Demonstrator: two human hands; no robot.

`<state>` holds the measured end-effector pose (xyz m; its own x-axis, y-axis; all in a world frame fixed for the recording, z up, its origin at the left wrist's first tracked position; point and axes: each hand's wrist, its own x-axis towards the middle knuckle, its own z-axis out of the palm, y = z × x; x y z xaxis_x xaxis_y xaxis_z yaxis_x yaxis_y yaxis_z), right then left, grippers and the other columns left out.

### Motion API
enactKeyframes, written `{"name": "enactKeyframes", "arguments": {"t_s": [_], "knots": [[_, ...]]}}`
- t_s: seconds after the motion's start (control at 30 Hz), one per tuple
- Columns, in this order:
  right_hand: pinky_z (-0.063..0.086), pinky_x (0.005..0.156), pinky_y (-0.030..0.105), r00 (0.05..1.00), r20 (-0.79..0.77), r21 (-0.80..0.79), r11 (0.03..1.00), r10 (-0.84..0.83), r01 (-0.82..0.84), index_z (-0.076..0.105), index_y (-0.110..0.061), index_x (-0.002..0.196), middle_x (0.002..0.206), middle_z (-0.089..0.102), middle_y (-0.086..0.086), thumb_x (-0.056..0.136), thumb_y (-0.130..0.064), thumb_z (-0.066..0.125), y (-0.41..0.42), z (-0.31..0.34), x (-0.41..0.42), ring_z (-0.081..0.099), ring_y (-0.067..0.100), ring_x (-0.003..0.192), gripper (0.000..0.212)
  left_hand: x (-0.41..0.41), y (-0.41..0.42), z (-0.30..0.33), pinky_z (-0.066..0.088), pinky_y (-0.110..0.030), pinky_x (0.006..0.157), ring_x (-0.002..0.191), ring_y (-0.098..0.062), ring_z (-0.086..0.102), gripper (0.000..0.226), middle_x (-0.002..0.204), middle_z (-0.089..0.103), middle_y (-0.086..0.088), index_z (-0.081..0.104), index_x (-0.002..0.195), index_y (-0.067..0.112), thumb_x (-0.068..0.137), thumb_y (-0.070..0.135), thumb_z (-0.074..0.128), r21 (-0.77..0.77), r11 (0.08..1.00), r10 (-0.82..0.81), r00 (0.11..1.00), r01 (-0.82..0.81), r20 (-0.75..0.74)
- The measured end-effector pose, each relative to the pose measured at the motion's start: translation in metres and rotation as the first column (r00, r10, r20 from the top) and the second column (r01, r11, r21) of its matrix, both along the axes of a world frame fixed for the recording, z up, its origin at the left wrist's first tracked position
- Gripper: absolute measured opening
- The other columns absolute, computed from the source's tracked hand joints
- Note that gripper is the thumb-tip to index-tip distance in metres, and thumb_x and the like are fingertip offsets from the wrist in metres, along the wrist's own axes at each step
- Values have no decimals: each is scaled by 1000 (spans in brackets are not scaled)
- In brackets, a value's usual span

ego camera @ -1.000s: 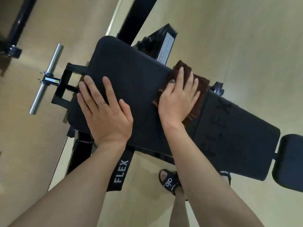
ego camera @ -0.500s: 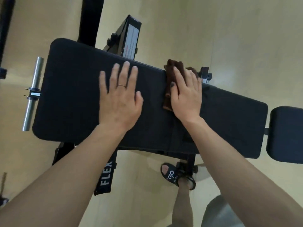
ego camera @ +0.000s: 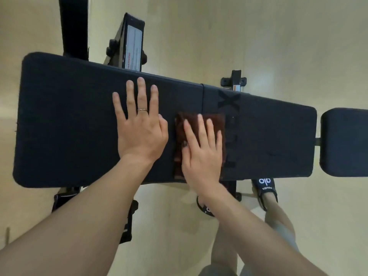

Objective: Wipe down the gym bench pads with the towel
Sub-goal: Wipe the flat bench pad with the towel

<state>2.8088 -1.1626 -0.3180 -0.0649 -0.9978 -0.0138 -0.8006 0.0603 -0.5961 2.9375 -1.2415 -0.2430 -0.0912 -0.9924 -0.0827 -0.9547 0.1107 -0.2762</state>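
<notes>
A long black bench back pad (ego camera: 65, 120) runs across the view, joined at a seam to a second black pad (ego camera: 278, 136) printed with dark letters. A folded dark brown towel (ego camera: 218, 124) lies over the seam near the front edge. My right hand (ego camera: 201, 154) lies flat on the towel, fingers spread, pressing it onto the pads. To the left of the towel, my left hand (ego camera: 140, 128) rests flat on the back pad, fingers spread, a ring on one finger, holding nothing.
A separate small black pad (ego camera: 344, 142) sits at the right end. The black bench frame (ego camera: 129, 40) with a warning label shows behind, a black post (ego camera: 74, 26) at top left. My sandalled feet (ego camera: 265, 188) stand on the pale floor under the front edge.
The towel and my right hand have slid from the far edge of the pads toward the near edge. My left hand stays flat on the back pad. The view has shifted.
</notes>
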Motion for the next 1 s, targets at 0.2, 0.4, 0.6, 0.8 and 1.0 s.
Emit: {"name": "enactKeyframes", "arguments": {"t_s": [0.2, 0.4, 0.6, 0.8, 1.0], "knots": [[14, 130, 58, 999, 9, 30, 998, -49, 48, 29, -29, 165, 174, 21, 8, 108, -33, 36, -32, 8, 15, 13, 29, 162, 57, 1, 1, -2, 6, -62, 127, 160, -35, 3, 64, 172, 7, -17, 15, 164, 14, 104, 31, 31, -3, 1000, -2, 1000, 2, -14], [17, 128, 61, 998, 38, -3, 999, 48, -47, 35, -28, 161, 171, 27, 9, 109, -29, 42, 52, 9, 33, 16, 30, 161, 53, -1, -1, -2, 5, -62, 127, 160, -34, 3, 64, 173, 7, -16, 15, 164, 15, 104, 31, 30, -27, 1000, -5, 1000, 5, -4], [22, 128, 56, 996, 69, -75, 996, 54, -48, 43, -32, 158, 168, 36, 5, 109, -34, 49, 67, -6, 11, 25, 27, 159, 49, -3, -2, -1, 5, -61, 127, 160, -33, 3, 64, 173, 8, -15, 17, 163, 16, 103, 34, 30, -28, 1000, 9, 1000, -8, 29], [19, 129, 56, 942, 24, 144, 933, -336, 329, 39, -31, 159, 171, 31, 2, 109, -36, 35, 76, -39, -39, 20, 25, 160, 50, -3, 0, -4, 3, -60, 128, 160, -33, 4, 62, 172, 10, -15, 20, 162, 15, 103, 32, 30, -59, 998, -5, 1000, 6, 25], [14, 130, 53, 828, 57, 179, 822, -558, 541, 38, -28, 161, 171, 29, 3, 108, -32, 36, 57, -13, 9, 19, 25, 161, 53, -1, 1, -7, 5, -62, 127, 160, -35, 7, 63, 171, 12, -17, 21, 162, 14, 103, 32, 29, -87, 996, -25, 999, 28, 31]]}}
